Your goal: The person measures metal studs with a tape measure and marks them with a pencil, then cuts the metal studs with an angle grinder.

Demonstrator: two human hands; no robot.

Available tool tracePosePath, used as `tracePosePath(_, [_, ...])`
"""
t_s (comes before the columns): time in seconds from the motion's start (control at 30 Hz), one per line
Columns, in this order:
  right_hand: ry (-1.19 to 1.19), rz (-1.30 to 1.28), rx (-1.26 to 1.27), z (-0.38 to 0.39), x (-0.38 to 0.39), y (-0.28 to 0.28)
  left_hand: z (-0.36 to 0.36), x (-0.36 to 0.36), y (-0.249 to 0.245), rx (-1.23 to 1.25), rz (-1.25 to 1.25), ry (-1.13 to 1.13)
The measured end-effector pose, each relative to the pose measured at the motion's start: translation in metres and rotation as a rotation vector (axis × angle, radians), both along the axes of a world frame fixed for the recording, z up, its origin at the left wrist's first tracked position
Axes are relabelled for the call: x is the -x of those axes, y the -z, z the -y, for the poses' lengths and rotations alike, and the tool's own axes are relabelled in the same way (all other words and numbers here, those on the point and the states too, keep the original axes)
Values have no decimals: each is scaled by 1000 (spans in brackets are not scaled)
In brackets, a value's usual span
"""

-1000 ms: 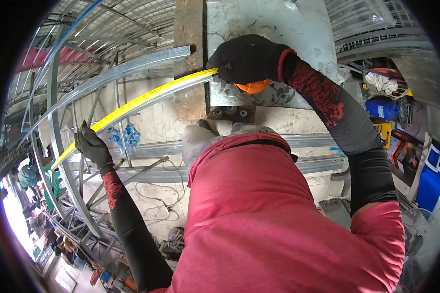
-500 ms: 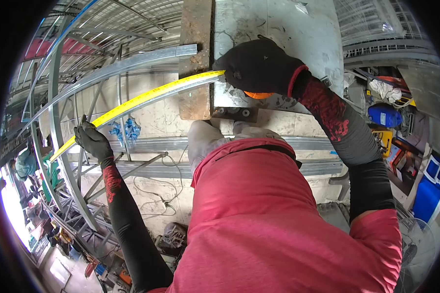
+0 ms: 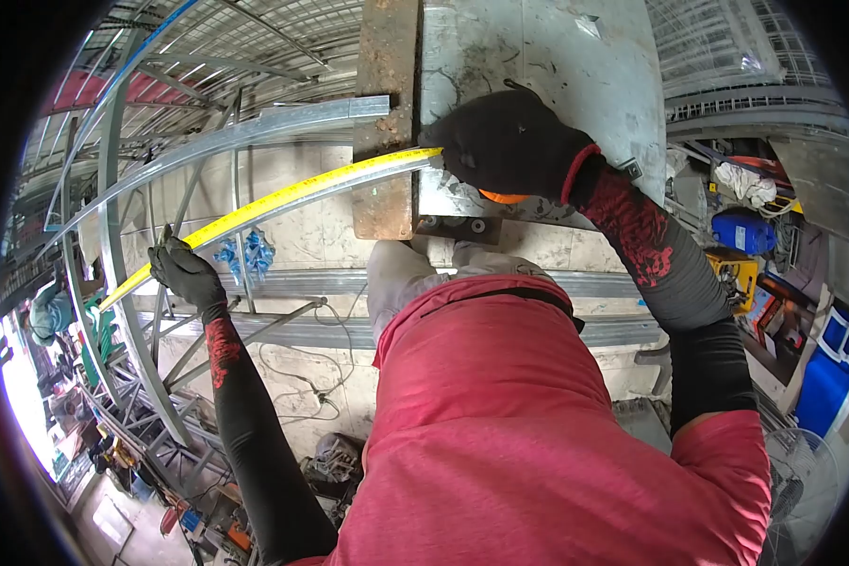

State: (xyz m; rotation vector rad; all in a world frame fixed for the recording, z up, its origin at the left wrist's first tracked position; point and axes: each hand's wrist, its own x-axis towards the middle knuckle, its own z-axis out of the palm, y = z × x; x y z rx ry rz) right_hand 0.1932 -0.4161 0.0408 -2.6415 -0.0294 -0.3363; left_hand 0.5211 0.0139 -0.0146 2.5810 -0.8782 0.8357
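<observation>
A yellow tape measure blade (image 3: 297,189) is stretched along a thin grey metal bar (image 3: 368,177), and both look bowed in this wide view. My right hand (image 3: 509,141), in a black glove, is closed around the tape measure's case over the metal table; an orange part of the case (image 3: 505,197) shows below the fingers. At the left, my gloved left hand (image 3: 187,274) is closed around the bar and blade. Beyond my left hand the blade runs on to the lower left. A second metal bar (image 3: 255,130) lies roughly alongside, its end on the rusty beam.
A grey metal table (image 3: 575,85) and rusty steel beam (image 3: 384,203) are ahead. Metal frames (image 3: 108,208) stand left. Long metal profiles (image 3: 321,332) and a cable (image 3: 321,396) lie on the floor. Right are a blue container (image 3: 743,231), a blue case (image 3: 828,377) and a fan (image 3: 802,472).
The whole view has shifted slightly, so the table and bars sit a little lower and further right. Both hands keep their hold, with the blade still stretched along the bar.
</observation>
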Motion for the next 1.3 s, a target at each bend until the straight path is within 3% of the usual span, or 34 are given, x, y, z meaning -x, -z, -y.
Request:
tracePosePath(0.4, [3, 96, 22, -8, 4, -3, 2, -1, 0, 11, -27, -11])
tracePosePath(0.67, [41, -34, 2, -13, 4, -10, 7, 2, 4, 70, -43, -60])
tracePosePath(1.1, [54, 7, -10, -11, 4, -8, 10, 3, 3, 100, -39, -68])
tracePosePath(1.3, [54, -146, -1, -11, 2, -16, 9, 3, 4, 99, -49, -73])
